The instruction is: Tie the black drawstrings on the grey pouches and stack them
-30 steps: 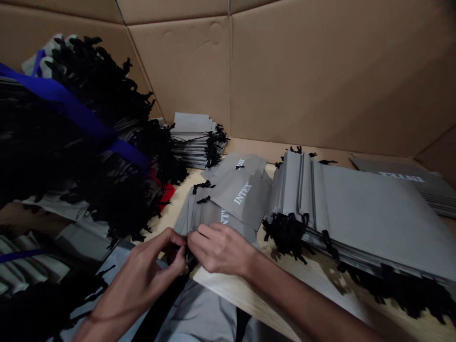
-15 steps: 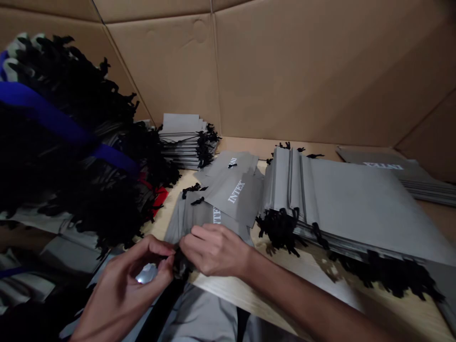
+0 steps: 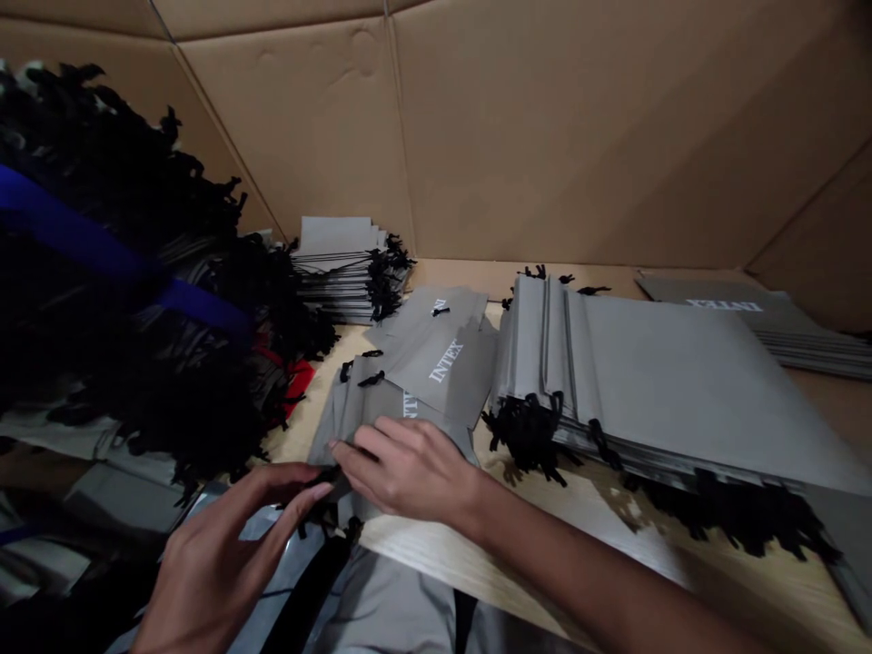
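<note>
My left hand (image 3: 228,545) pinches a black drawstring (image 3: 328,475) between thumb and forefinger, at the near left corner of a small pile of grey pouches (image 3: 354,404). My right hand (image 3: 409,472) rests on the same pile, its fingers curled and closed on the near edge of a grey pouch right beside the left fingertips. The right fingertips are partly hidden. Just behind lie more loose grey pouches (image 3: 470,363) with white "INTEX" print. Black knotted cord ends hang below my hands.
A large stack of grey pouches (image 3: 668,372) with black cords stands to the right. Behind are a small stack (image 3: 333,238) and another printed stack (image 3: 783,318). A blue-strapped bundle of black cords (image 3: 123,245) rises at left. Cardboard (image 3: 545,127) walls the wooden table's back.
My left thumb has straightened and both hands have shifted slightly apart at the cord. The right fingers have loosened a little over the pouch. The view has moved slightly.
</note>
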Action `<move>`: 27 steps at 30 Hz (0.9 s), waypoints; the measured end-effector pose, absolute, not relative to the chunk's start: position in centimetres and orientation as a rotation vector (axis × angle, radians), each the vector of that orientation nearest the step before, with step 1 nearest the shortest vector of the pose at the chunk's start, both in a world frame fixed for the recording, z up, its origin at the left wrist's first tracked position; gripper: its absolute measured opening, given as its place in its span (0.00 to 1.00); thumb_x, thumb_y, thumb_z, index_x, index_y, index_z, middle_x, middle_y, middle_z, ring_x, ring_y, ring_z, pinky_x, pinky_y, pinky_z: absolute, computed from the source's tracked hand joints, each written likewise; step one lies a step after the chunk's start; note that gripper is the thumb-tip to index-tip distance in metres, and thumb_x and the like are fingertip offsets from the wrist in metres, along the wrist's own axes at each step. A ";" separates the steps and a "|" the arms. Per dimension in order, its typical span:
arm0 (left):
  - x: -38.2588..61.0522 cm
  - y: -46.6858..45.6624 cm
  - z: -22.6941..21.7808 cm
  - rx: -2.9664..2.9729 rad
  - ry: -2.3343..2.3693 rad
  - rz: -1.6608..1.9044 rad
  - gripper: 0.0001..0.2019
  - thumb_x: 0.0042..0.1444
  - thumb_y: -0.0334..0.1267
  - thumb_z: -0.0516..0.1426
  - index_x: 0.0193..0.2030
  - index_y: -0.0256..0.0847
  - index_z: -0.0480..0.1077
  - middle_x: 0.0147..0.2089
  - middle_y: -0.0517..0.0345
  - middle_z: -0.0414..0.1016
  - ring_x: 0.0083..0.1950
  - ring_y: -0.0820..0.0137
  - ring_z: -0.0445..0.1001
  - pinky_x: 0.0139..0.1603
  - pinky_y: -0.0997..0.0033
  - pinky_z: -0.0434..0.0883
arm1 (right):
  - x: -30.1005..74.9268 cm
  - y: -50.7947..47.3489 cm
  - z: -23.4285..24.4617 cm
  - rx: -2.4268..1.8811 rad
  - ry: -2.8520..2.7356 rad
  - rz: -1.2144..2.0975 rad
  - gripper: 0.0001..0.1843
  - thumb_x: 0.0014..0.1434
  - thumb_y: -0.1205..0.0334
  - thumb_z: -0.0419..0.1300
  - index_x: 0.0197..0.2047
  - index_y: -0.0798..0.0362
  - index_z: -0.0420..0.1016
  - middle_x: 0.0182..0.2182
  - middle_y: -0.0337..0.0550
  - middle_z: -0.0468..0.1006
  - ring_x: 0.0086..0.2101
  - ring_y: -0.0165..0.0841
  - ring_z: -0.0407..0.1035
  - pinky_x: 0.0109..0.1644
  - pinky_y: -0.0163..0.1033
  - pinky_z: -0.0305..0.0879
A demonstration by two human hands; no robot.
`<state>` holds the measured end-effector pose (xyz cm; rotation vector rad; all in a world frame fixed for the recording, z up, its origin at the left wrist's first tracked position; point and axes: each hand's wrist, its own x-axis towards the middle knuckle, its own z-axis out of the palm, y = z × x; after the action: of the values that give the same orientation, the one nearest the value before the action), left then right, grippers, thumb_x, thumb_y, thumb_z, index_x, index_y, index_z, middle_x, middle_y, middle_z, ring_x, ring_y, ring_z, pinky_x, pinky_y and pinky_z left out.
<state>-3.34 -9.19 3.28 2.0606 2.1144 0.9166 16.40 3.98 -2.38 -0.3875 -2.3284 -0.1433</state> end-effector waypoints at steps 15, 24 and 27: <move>-2.9 -8.2 2.5 1.962 1.887 0.781 0.19 0.75 0.48 0.53 0.31 0.46 0.69 0.24 0.68 0.67 0.23 0.72 0.66 0.25 0.77 0.65 | 15.7 4.6 -3.0 -0.032 -2.369 -0.287 0.16 0.75 0.74 0.55 0.34 0.53 0.72 0.32 0.38 0.73 0.32 0.31 0.64 0.26 0.38 0.58; -1.2 -9.2 2.1 1.287 1.856 1.015 0.25 0.72 0.61 0.55 0.29 0.46 0.61 0.26 0.71 0.46 0.25 0.73 0.42 0.23 0.73 0.43 | 16.6 4.3 -2.6 -0.118 -2.311 -0.239 0.15 0.75 0.76 0.55 0.37 0.53 0.76 0.30 0.36 0.74 0.30 0.29 0.64 0.22 0.39 0.53; -1.4 -8.9 2.8 1.429 1.874 0.996 0.22 0.72 0.57 0.56 0.30 0.46 0.65 0.26 0.70 0.50 0.25 0.73 0.48 0.21 0.75 0.48 | 16.5 4.1 -2.4 -0.164 -2.207 -0.131 0.11 0.75 0.71 0.57 0.40 0.54 0.78 0.30 0.34 0.75 0.30 0.29 0.66 0.24 0.39 0.57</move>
<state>-1.37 -8.93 2.75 1.4292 1.8738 0.9959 16.54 4.10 -2.41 -0.1643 -2.2074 -0.1307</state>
